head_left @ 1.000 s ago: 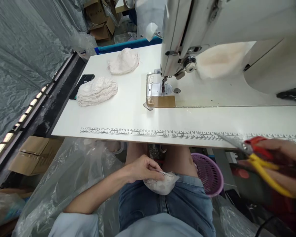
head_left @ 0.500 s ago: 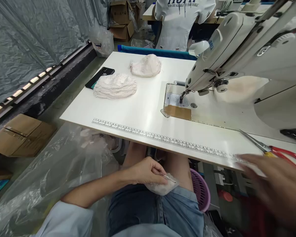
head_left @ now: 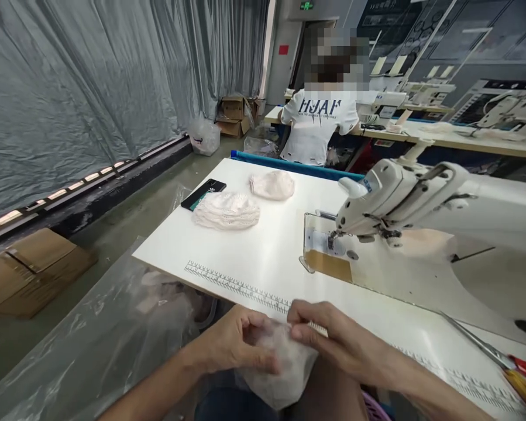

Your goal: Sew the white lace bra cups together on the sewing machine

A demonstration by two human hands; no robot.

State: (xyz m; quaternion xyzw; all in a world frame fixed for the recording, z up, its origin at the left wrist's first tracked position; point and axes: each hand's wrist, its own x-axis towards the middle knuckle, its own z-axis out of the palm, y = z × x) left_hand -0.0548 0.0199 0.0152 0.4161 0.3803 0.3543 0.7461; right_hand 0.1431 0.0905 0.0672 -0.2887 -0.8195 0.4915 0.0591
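Both my hands hold one small piece of pale sheer fabric [head_left: 284, 374] just below the near edge of the white sewing table [head_left: 254, 257]. My left hand [head_left: 234, 345] grips its left side with curled fingers. My right hand [head_left: 328, 339] pinches its top edge. Red and yellow handled scissors [head_left: 504, 362] lie on the table at the far right, free of either hand. The white sewing machine [head_left: 420, 204] stands to the right, its needle over the metal plate [head_left: 324, 245].
Two piles of pale lace pieces [head_left: 226, 210] [head_left: 272, 184] and a black phone [head_left: 203, 193] lie at the table's far left. A printed ruler [head_left: 236, 285] runs along the near edge. A person in a white shirt [head_left: 317, 126] stands behind. Clear plastic bag [head_left: 113, 333] and cardboard box [head_left: 30, 269] at left.
My right hand put the scissors down on the table and came across to the fabric piece. The piece was lifted from my lap toward the table edge. My view tilted upward.
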